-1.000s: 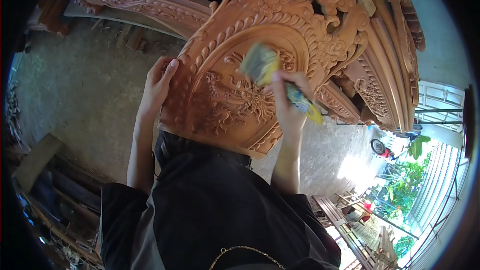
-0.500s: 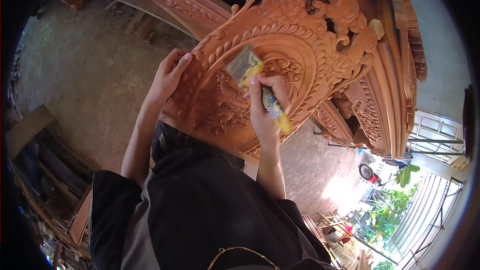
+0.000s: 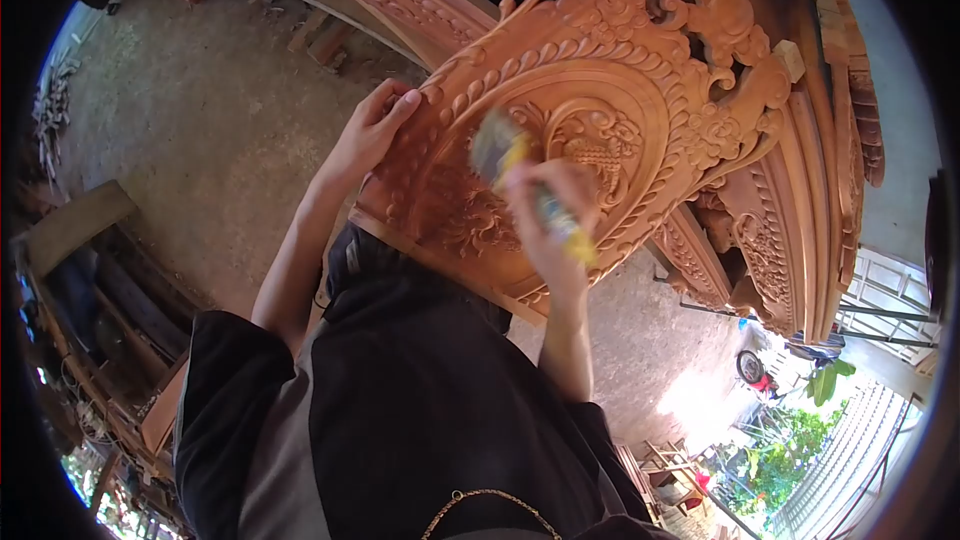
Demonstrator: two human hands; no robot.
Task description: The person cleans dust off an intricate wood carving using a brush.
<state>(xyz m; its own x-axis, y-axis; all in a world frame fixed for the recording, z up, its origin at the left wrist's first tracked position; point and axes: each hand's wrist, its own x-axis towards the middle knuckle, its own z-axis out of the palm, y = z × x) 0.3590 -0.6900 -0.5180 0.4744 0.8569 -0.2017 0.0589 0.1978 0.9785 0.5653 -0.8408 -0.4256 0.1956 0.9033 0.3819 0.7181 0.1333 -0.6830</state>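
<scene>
Filling centre to far right, the reddish-brown carved wooden panel (image 3: 610,90) seemed heavy, stiff, brittle at its pierced far-right scrolls (image 3: 727,15), best held by its solid left side | left hand (image 3: 378,128) clasped that side | right hand (image 3: 550,202) gripped the flat yellow-and-blue bristle brush (image 3: 503,152), probably light, soft-tipped

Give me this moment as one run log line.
left hand: holds panel edge | right hand: holds brush | brush: over panel, blurred, contact unclear
</scene>
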